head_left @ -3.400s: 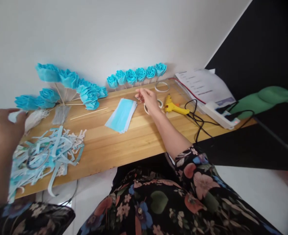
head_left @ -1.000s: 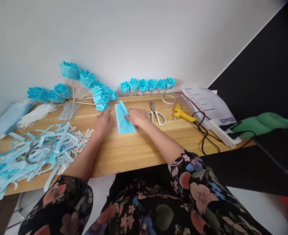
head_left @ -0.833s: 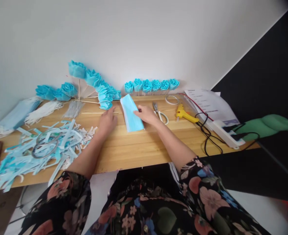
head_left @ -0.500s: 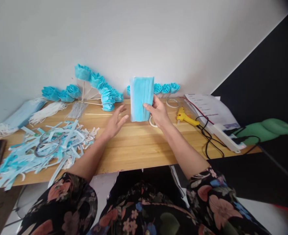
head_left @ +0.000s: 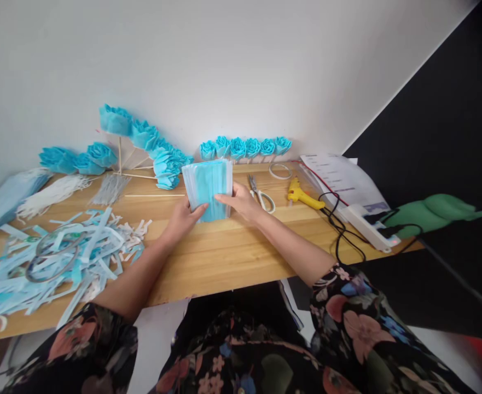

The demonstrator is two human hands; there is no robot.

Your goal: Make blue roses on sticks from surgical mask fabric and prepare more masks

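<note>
A stack of blue mask-fabric sheets [head_left: 209,183], pleated and pale at the sides, is held upright over the middle of the table. My left hand [head_left: 183,220] grips its lower left side, thumb in front. From the right, my right hand [head_left: 243,202] pinches the stack with its thumb across the front face. The fingers behind the sheets are hidden. Scissors [head_left: 261,194] with white handles lie just right of my right hand. Behind the stack stands a row of blue fabric roses [head_left: 238,148], and larger blue flowers [head_left: 167,167] on sticks lean to the left.
Cut blue and white strips [head_left: 72,257] with wire coils cover the left side. White elastic loops [head_left: 54,194], clear ties [head_left: 108,189] and masks [head_left: 13,197] lie behind them. Right: a tape roll [head_left: 280,171], yellow glue gun [head_left: 305,195], cables, papers [head_left: 345,180] and a power strip [head_left: 372,229].
My left hand has moved in and closed on the stack, which came down and left, its sheets now slightly fanned. The scissors and whole rose row have come into sight as the view shifted.
</note>
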